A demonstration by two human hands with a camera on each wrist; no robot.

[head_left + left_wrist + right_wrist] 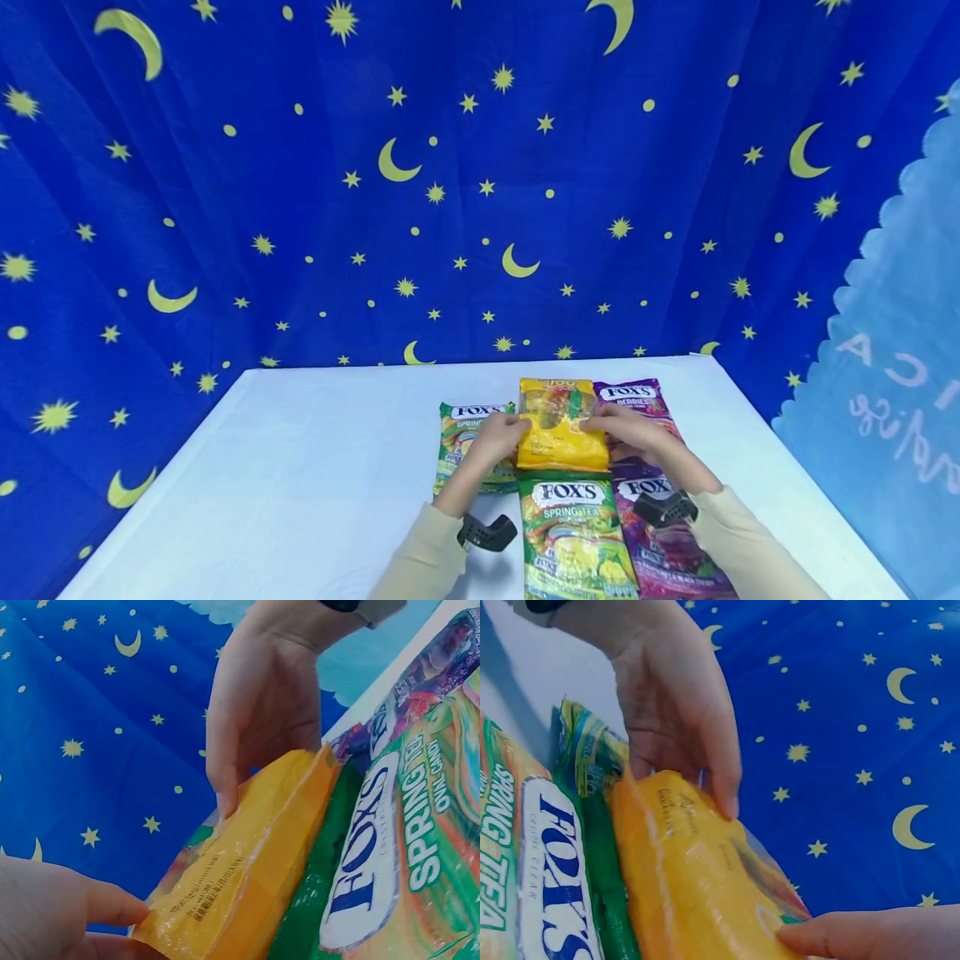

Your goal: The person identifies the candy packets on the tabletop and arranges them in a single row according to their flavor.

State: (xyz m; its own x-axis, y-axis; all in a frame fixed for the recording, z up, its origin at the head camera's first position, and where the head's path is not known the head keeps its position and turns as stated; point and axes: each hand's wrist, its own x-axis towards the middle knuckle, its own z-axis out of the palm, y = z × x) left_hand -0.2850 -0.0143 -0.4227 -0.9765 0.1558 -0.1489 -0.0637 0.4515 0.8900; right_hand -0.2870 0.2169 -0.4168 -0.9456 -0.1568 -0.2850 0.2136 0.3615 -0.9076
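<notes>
Both hands hold a yellow candy bag (pixel 564 443) in the middle of the head view. The left hand (pixel 498 440) pinches its left edge and the right hand (pixel 639 435) its right edge, thumbs on top. Part of the bag is see-through, with colourful contents or print. In the left wrist view small printed text shows on the yellow bag (pixel 225 877), its near end tilted up. Directly in front lies a green FOX'S Spring Tea candy bag (pixel 577 542). Another green FOX'S bag (pixel 450 442) lies partly behind the left hand.
A purple FOX'S Berries bag (pixel 630 396) lies behind the right hand, and a second purple FOX'S bag (pixel 671 554) lies nearer, partly under the right wrist. All rest on a white table (pixel 315 483). A blue star-and-moon curtain (pixel 465 208) stands behind; a light-blue cloth (pixel 900 350) hangs right.
</notes>
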